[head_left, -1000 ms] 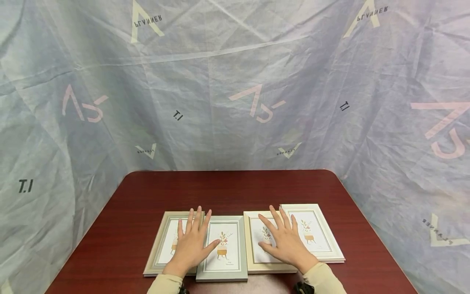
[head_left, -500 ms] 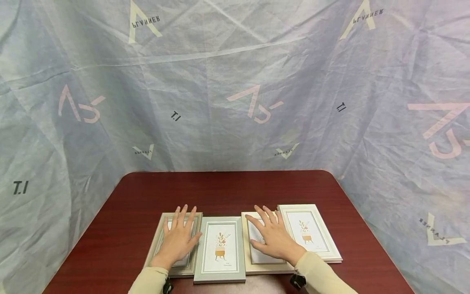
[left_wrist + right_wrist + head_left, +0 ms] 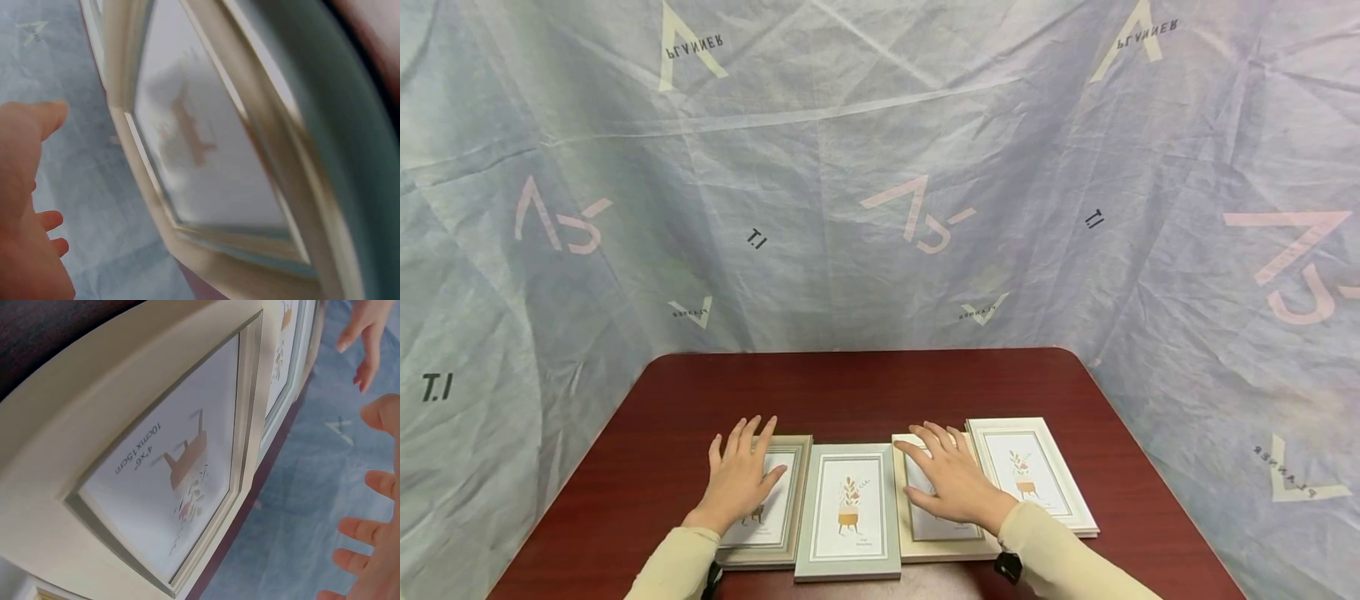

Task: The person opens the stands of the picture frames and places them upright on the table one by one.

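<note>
Four picture frames lie side by side near the table's front edge. My left hand (image 3: 735,483), fingers spread, is over the leftmost beige frame (image 3: 802,500); in the left wrist view a gap shows between the hand and that frame (image 3: 281,150). Beside it is a grey-green frame (image 3: 847,575), uncovered. My right hand (image 3: 958,483), fingers spread and slightly bent, is over the cream frame (image 3: 951,550), and the right wrist view shows it apart from the frame (image 3: 56,456). At the far right lies a white frame (image 3: 1067,467), set slightly farther back. Neither hand holds anything.
The dark red table (image 3: 865,392) stretches behind the frames to its rounded back corners. A grey printed cloth (image 3: 820,167) hangs behind it and along both sides.
My left hand has moved left, from between the beige and grey-green frames to over the beige one's left part. My right hand has shifted slightly left. The frames lie as before.
</note>
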The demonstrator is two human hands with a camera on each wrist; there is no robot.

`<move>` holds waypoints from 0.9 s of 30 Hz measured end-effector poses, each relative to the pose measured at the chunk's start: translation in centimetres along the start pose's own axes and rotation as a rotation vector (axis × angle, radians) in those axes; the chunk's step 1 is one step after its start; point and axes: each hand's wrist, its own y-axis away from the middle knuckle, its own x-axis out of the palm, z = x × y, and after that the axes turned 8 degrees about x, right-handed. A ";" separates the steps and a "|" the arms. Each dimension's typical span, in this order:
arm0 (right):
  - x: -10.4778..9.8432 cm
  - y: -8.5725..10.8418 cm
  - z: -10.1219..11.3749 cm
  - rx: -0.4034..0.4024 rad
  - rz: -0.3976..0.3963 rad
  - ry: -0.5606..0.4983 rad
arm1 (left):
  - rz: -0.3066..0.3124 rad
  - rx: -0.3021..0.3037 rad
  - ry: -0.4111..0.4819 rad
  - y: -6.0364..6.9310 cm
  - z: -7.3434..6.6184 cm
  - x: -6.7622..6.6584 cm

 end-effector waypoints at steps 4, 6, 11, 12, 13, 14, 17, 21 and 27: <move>0.0 -0.3 0.2 -0.007 0.029 0.021 | 0.016 -0.024 -0.010 0.0 1.2 0.3; 0.1 -0.3 0.3 -0.009 0.039 0.031 | 0.022 -0.030 -0.016 0.0 1.8 0.4; 0.1 -0.5 0.9 -0.024 0.050 0.032 | 0.024 -0.032 -0.025 -0.4 3.0 0.8; 0.1 -0.5 1.0 -0.028 0.054 0.030 | 0.025 -0.033 -0.027 -0.4 3.2 0.8; 0.1 -0.5 1.1 -0.033 0.058 0.028 | 0.026 -0.034 -0.033 -0.5 3.5 0.9; 0.1 -0.6 1.3 -0.036 0.065 0.027 | 0.028 -0.035 -0.037 -0.5 3.7 1.1; 0.1 -0.7 1.6 -0.045 0.083 0.020 | 0.036 -0.036 -0.044 -0.5 4.4 1.5; 0.2 -0.7 2.1 -0.061 0.092 0.014 | 0.039 -0.031 -0.044 -0.4 4.9 1.9; 0.4 -0.5 2.7 -0.102 0.077 0.020 | 0.068 -0.037 -0.037 -0.3 5.4 2.2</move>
